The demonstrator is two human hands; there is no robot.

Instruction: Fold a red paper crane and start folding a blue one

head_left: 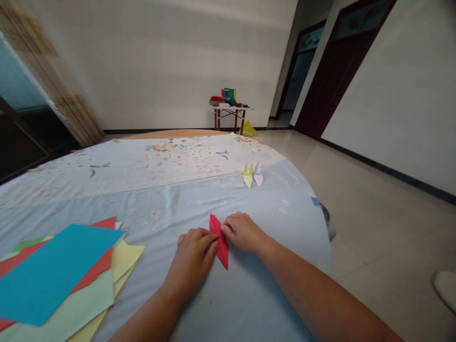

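A folded red paper piece (221, 247) lies on the light blue tablecloth (171, 199), long and pointed at both ends. My left hand (192, 256) pinches its middle from the left, fingers curled closed. My right hand (244, 232) pinches the same spot from the right, fingers bent and pressed on the paper. Both hands meet at the red paper's centre.
A stack of coloured sheets (57, 275), blue on top, lies at the left front. A yellow folded figure (247, 175) and a white folded figure (258, 175) sit farther back. The table edge (326, 223) drops to tiled floor at right. A small red-legged side table (230, 114) stands by the wall.
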